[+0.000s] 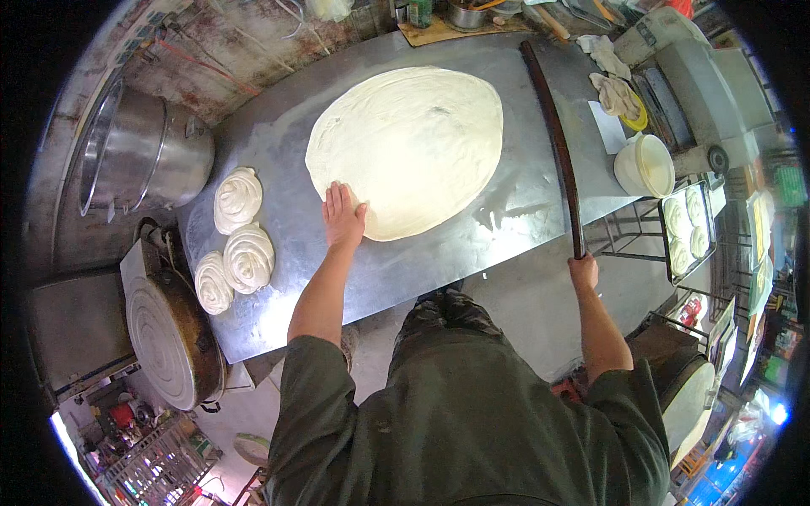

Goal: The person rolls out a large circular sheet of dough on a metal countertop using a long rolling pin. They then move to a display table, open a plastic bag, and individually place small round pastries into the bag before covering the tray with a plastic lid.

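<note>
A wide, flattened sheet of pale dough (411,145) lies on the metal-topped table (285,152). My left hand (343,215) rests flat on the lower left edge of the sheet, its fingers slightly spread. Beyond the table's front edge, my right hand (583,271) grips the near end of a long dark wooden rolling pin (557,139). The pin slants away across the right side of the tabletop, apart from the dough. To the left of the sheet sit three coiled dough rounds (249,258), close against each other.
A large steel pot (145,148) stands at the left, above a round griddle (164,341). A white bucket (645,166) and cloths (614,93) occupy the right end. Past it, a tray (712,237) holds several dough coils. A wooden board (436,35) with a saucepan (467,16) lies at the back.
</note>
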The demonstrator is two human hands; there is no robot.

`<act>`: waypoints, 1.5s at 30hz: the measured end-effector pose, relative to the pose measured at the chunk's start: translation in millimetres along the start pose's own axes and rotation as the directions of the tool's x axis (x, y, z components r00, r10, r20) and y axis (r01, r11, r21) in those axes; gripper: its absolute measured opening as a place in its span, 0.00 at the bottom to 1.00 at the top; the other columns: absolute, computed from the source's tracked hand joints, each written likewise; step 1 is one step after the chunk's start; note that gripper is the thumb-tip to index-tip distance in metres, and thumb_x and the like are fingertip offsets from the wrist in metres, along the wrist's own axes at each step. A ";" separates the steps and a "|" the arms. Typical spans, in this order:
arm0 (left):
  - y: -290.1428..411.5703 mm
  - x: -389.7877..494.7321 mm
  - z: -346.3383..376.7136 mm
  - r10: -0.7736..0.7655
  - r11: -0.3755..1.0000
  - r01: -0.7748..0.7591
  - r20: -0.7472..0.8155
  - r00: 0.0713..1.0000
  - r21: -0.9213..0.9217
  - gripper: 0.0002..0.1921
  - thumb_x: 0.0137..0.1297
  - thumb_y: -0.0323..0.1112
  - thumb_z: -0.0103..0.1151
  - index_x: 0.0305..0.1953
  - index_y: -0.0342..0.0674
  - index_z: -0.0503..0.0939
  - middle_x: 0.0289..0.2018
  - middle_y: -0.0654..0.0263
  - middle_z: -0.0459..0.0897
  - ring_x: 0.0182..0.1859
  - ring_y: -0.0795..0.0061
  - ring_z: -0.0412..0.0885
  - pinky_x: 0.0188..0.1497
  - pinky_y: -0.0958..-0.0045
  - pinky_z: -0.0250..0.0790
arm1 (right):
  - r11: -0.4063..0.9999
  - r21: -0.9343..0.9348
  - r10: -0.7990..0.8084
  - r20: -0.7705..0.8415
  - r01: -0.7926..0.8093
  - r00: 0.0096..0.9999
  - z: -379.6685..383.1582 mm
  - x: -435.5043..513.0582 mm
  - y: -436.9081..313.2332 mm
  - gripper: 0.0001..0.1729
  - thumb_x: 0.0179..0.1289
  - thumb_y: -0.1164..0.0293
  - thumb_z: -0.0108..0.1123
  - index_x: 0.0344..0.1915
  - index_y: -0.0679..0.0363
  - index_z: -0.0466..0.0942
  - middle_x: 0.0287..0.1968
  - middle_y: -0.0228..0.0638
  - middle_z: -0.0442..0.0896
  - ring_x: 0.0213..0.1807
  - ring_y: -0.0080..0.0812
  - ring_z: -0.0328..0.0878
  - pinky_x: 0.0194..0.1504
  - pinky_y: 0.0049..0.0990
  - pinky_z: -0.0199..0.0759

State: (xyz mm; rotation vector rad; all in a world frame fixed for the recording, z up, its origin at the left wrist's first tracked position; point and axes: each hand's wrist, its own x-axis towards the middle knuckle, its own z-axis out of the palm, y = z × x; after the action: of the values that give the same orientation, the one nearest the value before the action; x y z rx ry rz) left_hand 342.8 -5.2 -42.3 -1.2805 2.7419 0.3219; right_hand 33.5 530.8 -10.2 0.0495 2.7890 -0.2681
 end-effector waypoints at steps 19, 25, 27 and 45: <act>168.0 103.2 -38.1 0.431 0.899 -0.439 -0.184 0.883 -0.002 0.38 0.80 0.59 0.40 0.80 0.39 0.53 0.83 0.59 0.46 0.84 0.59 0.41 0.85 0.55 0.34 | 0.909 0.011 -0.396 0.336 0.417 0.854 88.0 -197.2 -107.0 0.22 0.53 0.64 0.70 0.47 0.57 0.74 0.39 0.48 0.85 0.43 0.61 0.84 0.44 0.54 0.77; 94.0 90.7 -31.6 0.456 0.882 -0.459 0.050 0.889 0.109 0.36 0.82 0.57 0.37 0.81 0.43 0.53 0.84 0.63 0.45 0.85 0.62 0.39 0.85 0.59 0.33 | 0.923 -0.021 -0.337 0.436 0.384 0.834 104.3 -229.6 -121.1 0.22 0.54 0.60 0.70 0.45 0.58 0.75 0.37 0.50 0.86 0.42 0.60 0.85 0.43 0.55 0.78; 54.0 73.6 -43.2 0.462 0.882 -0.467 0.076 0.884 0.068 0.35 0.80 0.57 0.40 0.80 0.45 0.56 0.83 0.65 0.48 0.85 0.63 0.40 0.85 0.59 0.31 | 0.918 0.002 -0.344 0.499 0.396 0.795 109.2 -240.7 -132.2 0.24 0.54 0.58 0.71 0.47 0.58 0.75 0.37 0.50 0.87 0.43 0.60 0.85 0.44 0.55 0.78; -56.2 68.0 -55.4 0.500 0.840 -0.522 0.162 0.851 0.148 0.37 0.81 0.59 0.34 0.81 0.40 0.53 0.84 0.64 0.44 0.85 0.66 0.37 0.85 0.61 0.28 | 0.908 -0.042 -0.282 0.672 0.416 0.684 140.7 -338.4 -185.3 0.27 0.55 0.52 0.69 0.49 0.57 0.82 0.42 0.50 0.88 0.47 0.55 0.86 0.47 0.50 0.81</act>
State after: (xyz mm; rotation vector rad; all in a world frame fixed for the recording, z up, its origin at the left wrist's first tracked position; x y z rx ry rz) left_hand 342.3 -103.8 -8.8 -0.4448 2.8809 0.1612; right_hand 386.4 321.4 6.0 -0.5391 2.0720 -0.0738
